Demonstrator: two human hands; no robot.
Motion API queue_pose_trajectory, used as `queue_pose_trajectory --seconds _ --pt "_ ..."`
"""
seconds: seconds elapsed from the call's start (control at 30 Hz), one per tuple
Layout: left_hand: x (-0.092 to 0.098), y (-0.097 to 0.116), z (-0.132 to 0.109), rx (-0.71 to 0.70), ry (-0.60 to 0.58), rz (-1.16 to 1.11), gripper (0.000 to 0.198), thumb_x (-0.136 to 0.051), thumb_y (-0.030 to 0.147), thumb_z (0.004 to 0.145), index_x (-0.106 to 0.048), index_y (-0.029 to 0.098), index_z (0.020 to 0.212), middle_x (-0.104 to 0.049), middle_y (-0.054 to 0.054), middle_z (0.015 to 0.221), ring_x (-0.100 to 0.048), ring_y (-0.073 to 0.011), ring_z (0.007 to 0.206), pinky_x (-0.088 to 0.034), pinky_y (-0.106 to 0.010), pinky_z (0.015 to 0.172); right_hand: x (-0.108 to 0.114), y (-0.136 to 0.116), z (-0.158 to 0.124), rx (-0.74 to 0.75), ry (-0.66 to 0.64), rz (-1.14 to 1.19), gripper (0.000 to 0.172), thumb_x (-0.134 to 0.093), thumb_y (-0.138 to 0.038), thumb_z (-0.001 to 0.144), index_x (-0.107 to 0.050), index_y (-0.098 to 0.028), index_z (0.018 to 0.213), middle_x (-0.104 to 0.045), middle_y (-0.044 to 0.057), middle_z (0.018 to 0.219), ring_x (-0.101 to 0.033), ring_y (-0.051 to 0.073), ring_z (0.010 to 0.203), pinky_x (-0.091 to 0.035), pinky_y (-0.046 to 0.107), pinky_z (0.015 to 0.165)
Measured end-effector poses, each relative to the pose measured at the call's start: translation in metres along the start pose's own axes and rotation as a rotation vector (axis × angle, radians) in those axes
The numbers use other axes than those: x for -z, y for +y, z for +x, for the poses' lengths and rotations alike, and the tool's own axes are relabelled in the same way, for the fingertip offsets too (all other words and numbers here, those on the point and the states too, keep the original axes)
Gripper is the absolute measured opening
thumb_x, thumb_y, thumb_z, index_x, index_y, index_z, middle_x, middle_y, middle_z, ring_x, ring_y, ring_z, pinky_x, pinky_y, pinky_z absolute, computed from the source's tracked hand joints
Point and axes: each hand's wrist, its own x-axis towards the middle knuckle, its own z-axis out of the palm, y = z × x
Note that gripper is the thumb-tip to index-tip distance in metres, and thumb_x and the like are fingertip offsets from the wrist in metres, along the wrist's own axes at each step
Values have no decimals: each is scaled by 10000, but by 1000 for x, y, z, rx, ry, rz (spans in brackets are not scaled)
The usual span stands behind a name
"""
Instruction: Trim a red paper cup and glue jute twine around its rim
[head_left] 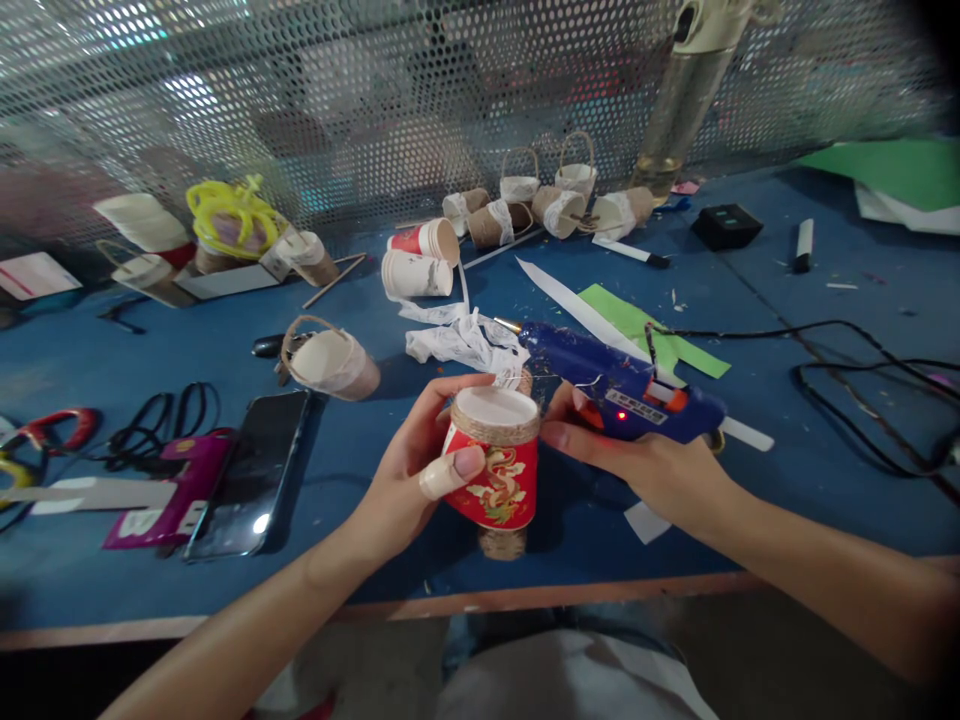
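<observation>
My left hand [431, 450], a bandage on its thumb, grips a red paper cup [506, 490] with a gold dragon print. Twine [495, 430] is wound in several turns around the cup's upper end, which shows a white round face. Below the cup, a twine-wrapped piece [502, 543] partly shows. In my right hand [637, 460] is a blue hot glue gun [585, 360], its red light lit and its nozzle pointing up and left, past the cup. My right thumb and fingertips are close to the twine at the cup's right side; whether they pinch it is unclear.
Crumpled white lace ribbon [472, 340] lies behind the cup. Left are a small handled basket [334, 362], a phone [251, 470] and a purple glue gun [172, 490]. Finished-looking baskets [559, 210] stand along the mesh screen [375, 100]. A black cable [825, 370] runs right.
</observation>
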Motion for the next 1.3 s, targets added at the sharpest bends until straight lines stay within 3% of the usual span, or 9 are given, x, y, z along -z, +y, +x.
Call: queue_pose_trajectory --seconds 0.2,0.3,0.43,0.63,0.87,1.07,1.3 --pt "4 -1 -3 -35 -30 104 469 -797 381 883 -695 325 1337 -766 -32 1208 -713 -227 1113 -572 -273 935 0 2 -1 0 4 6 170 -810 -248 851 -674 -246 750 -721 -39 807 -713 160 793 -615 311 841" --pt "3 2 -3 -56 -39 199 609 -860 408 824 -656 349 1395 -728 -44 1338 -687 -267 1186 -569 -290 952 -1 5 -3 24 45 -28 192 -837 -351 850 -689 -245 788 -731 -30 831 -721 174 832 -610 322 860" --pt "3 5 -3 -78 9 273 688 -918 359 750 -662 335 1389 -717 -58 1368 -692 -289 1177 -582 -309 953 -7 13 -6 -27 128 30 323 -891 -457 776 -640 -259 823 -734 -32 784 -721 196 790 -625 342 759" --pt "4 7 -3 -24 -122 -44 712 -844 457 776 -606 255 1416 -788 -119 1145 -796 -335 903 -648 -415 763 -4 26 4 65 171 -21 347 -895 -484 768 -640 -255 822 -767 -5 818 -756 220 811 -639 382 792" --pt "3 9 4 -40 -96 -144 842 -863 408 755 -530 254 1514 -804 -117 1115 -804 -315 877 -631 -324 644 5 24 15 -13 186 -33 331 -890 -472 772 -673 -227 824 -771 14 815 -731 187 692 -608 316 608" --pt "6 13 8 -81 -42 -229 775 -854 351 782 -565 276 1497 -807 -77 1119 -806 -263 885 -656 -316 736 13 -3 16 65 253 -8 258 -848 -440 832 -668 -258 800 -775 -10 874 -785 213 868 -647 410 951" --pt "8 13 6 -134 -45 -135 658 -832 412 808 -627 255 1413 -782 -120 1220 -790 -281 937 -629 -369 824 26 -40 -3 274 270 -141 259 -748 -367 960 -519 -291 867 -734 -10 945 -773 231 939 -612 443 992"
